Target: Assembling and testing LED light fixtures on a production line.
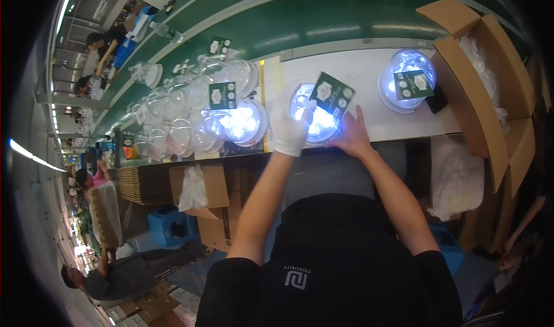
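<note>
In front of me stands a clear dome-shaped lamp [318, 131], glowing bluish white on a round white base. A dark green card tag [333, 94] hangs over its upper right side. My left hand [288, 130], in a white glove, is closed round the lamp's left side. My right hand [353, 135] is bare and grips the right edge of the base, thumb low and one finger stretched upward. Another lit lamp [242, 122] with a green tag sits left of my gloved hand. A third lit lamp [405, 76], also tagged, is farther right.
Several unlit clear lamps [173, 105] crowd the left of the bench. An open cardboard box [490, 90] with plastic wrapping stands at the right. Behind runs a green conveyor belt [323, 33]. Below the bench are a blue stool [170, 226] and cartons; other people are at left.
</note>
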`<action>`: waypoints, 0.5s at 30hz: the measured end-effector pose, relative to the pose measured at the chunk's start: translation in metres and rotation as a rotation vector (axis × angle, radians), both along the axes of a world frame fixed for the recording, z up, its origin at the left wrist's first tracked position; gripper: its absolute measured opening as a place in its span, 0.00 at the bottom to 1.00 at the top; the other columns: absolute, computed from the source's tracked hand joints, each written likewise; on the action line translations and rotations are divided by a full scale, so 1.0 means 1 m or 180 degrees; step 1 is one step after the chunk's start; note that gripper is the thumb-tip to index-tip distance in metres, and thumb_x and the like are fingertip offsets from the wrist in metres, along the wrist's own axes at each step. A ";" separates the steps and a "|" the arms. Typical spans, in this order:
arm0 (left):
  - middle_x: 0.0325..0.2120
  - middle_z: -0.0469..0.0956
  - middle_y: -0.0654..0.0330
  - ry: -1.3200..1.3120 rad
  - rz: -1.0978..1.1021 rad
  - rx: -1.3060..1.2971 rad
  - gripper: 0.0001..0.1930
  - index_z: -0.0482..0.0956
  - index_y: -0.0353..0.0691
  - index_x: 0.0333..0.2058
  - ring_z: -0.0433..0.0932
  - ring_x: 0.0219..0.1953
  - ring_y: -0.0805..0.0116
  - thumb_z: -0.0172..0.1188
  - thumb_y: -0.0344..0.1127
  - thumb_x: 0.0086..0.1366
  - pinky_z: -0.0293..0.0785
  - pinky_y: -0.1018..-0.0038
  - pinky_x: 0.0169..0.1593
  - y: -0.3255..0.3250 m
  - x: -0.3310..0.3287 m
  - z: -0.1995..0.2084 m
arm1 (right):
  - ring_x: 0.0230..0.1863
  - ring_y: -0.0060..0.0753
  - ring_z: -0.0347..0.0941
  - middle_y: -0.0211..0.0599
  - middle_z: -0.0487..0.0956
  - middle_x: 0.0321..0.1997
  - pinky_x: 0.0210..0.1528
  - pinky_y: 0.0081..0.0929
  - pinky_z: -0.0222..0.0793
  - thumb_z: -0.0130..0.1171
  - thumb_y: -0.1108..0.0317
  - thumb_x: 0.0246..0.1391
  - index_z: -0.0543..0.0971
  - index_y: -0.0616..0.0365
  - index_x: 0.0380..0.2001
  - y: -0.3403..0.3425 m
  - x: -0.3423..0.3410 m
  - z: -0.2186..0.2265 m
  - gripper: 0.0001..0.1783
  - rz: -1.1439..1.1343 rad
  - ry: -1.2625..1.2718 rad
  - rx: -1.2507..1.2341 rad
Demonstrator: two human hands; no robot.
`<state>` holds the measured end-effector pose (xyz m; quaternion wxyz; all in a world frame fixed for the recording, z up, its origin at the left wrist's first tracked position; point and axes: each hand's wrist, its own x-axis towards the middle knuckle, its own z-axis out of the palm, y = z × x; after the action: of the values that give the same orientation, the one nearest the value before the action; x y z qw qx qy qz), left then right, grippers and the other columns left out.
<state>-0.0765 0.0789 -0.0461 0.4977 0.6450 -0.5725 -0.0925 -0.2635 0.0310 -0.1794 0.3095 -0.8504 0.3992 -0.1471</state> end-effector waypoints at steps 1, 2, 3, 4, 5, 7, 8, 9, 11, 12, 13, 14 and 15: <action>0.57 0.76 0.44 -0.0234 0.0203 -0.0181 0.33 0.74 0.34 0.59 0.75 0.60 0.44 0.72 0.36 0.55 0.70 0.57 0.63 0.006 -0.003 -0.012 | 0.77 0.42 0.58 0.52 0.67 0.72 0.81 0.57 0.24 0.83 0.44 0.28 0.49 0.64 0.73 0.001 0.001 0.007 0.75 -0.0033 -0.0180 -0.0025; 0.59 0.75 0.43 -0.0457 0.0367 -0.0359 0.37 0.72 0.33 0.62 0.74 0.61 0.44 0.73 0.38 0.54 0.70 0.56 0.64 0.011 -0.009 -0.022 | 0.77 0.41 0.58 0.52 0.67 0.72 0.81 0.58 0.24 0.83 0.45 0.28 0.49 0.63 0.73 -0.001 -0.002 0.009 0.76 -0.0043 -0.0142 -0.0043; 0.61 0.71 0.41 -0.0668 0.0540 -0.0405 0.46 0.67 0.32 0.66 0.72 0.62 0.41 0.76 0.41 0.50 0.69 0.55 0.65 0.016 -0.013 -0.033 | 0.77 0.41 0.58 0.51 0.67 0.72 0.81 0.58 0.24 0.83 0.45 0.28 0.48 0.63 0.74 -0.001 -0.004 0.009 0.76 -0.0058 -0.0104 -0.0050; 0.62 0.70 0.40 -0.0604 0.0627 -0.0459 0.49 0.64 0.32 0.67 0.71 0.63 0.41 0.77 0.43 0.49 0.69 0.55 0.65 0.022 -0.016 -0.043 | 0.77 0.39 0.59 0.48 0.65 0.74 0.81 0.58 0.25 0.84 0.46 0.27 0.47 0.60 0.75 0.000 -0.003 0.009 0.78 -0.0062 -0.0130 -0.0063; 0.63 0.69 0.39 -0.0538 0.0741 -0.0531 0.52 0.62 0.32 0.68 0.71 0.63 0.40 0.78 0.45 0.47 0.69 0.55 0.65 0.026 -0.020 -0.052 | 0.77 0.39 0.59 0.48 0.65 0.74 0.81 0.58 0.25 0.84 0.46 0.27 0.47 0.60 0.75 0.001 -0.002 0.013 0.78 -0.0057 -0.0188 -0.0070; 0.64 0.68 0.39 -0.0492 0.0818 -0.0438 0.56 0.59 0.31 0.69 0.71 0.63 0.42 0.80 0.47 0.45 0.69 0.55 0.65 0.034 -0.025 -0.067 | 0.77 0.37 0.58 0.45 0.63 0.76 0.81 0.58 0.25 0.85 0.48 0.25 0.44 0.57 0.76 0.003 -0.002 0.021 0.80 -0.0068 -0.0298 -0.0037; 0.63 0.68 0.40 -0.0360 0.0748 -0.0516 0.58 0.58 0.31 0.70 0.72 0.63 0.44 0.81 0.47 0.44 0.70 0.55 0.64 0.036 -0.028 -0.070 | 0.78 0.37 0.58 0.44 0.62 0.77 0.81 0.58 0.26 0.85 0.48 0.25 0.44 0.54 0.77 0.004 -0.003 0.019 0.80 -0.0072 -0.0339 -0.0085; 0.63 0.69 0.41 -0.0225 0.0678 -0.0592 0.59 0.58 0.31 0.70 0.72 0.63 0.46 0.82 0.47 0.44 0.70 0.56 0.64 0.039 -0.031 -0.074 | 0.78 0.37 0.58 0.44 0.62 0.77 0.81 0.58 0.26 0.85 0.48 0.25 0.44 0.54 0.77 0.004 -0.004 0.018 0.80 -0.0074 -0.0366 -0.0103; 0.62 0.69 0.43 -0.0116 0.0565 -0.0427 0.62 0.56 0.31 0.70 0.72 0.62 0.49 0.85 0.47 0.41 0.71 0.57 0.63 0.044 -0.034 -0.073 | 0.78 0.36 0.57 0.43 0.61 0.77 0.81 0.58 0.26 0.84 0.48 0.25 0.44 0.53 0.77 0.004 -0.008 0.019 0.80 -0.0126 -0.0253 0.0056; 0.62 0.68 0.43 0.0115 0.0335 0.0089 0.63 0.54 0.30 0.70 0.72 0.63 0.49 0.85 0.48 0.41 0.70 0.57 0.64 0.046 -0.031 -0.071 | 0.78 0.36 0.57 0.43 0.61 0.77 0.81 0.58 0.26 0.84 0.48 0.25 0.44 0.53 0.77 0.004 -0.007 0.019 0.80 -0.0161 -0.0261 0.0050; 0.62 0.68 0.43 0.0342 0.0105 0.0611 0.64 0.53 0.29 0.70 0.72 0.63 0.50 0.85 0.48 0.41 0.70 0.58 0.64 0.050 -0.027 -0.066 | 0.78 0.36 0.56 0.43 0.61 0.77 0.81 0.58 0.26 0.84 0.48 0.26 0.45 0.53 0.77 0.004 -0.005 0.016 0.79 -0.0138 -0.0375 -0.0035; 0.64 0.66 0.41 -0.0342 0.0189 0.0479 0.65 0.51 0.26 0.70 0.70 0.64 0.49 0.84 0.47 0.41 0.67 0.58 0.66 0.055 -0.023 -0.064 | 0.78 0.36 0.56 0.42 0.61 0.78 0.81 0.58 0.27 0.84 0.48 0.26 0.45 0.53 0.77 0.006 -0.006 0.015 0.78 -0.0149 -0.0464 -0.0105; 0.64 0.65 0.40 -0.0357 0.0212 0.0082 0.64 0.50 0.26 0.71 0.69 0.65 0.49 0.83 0.45 0.42 0.66 0.58 0.67 0.059 -0.020 -0.062 | 0.79 0.36 0.55 0.42 0.60 0.78 0.81 0.58 0.27 0.84 0.48 0.27 0.46 0.53 0.77 0.005 -0.006 0.013 0.78 -0.0158 -0.0443 -0.0061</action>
<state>-0.0960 0.1380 -0.1079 0.4593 0.6742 -0.5765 -0.0469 -0.2700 0.0359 -0.1660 0.3245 -0.8309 0.3963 -0.2173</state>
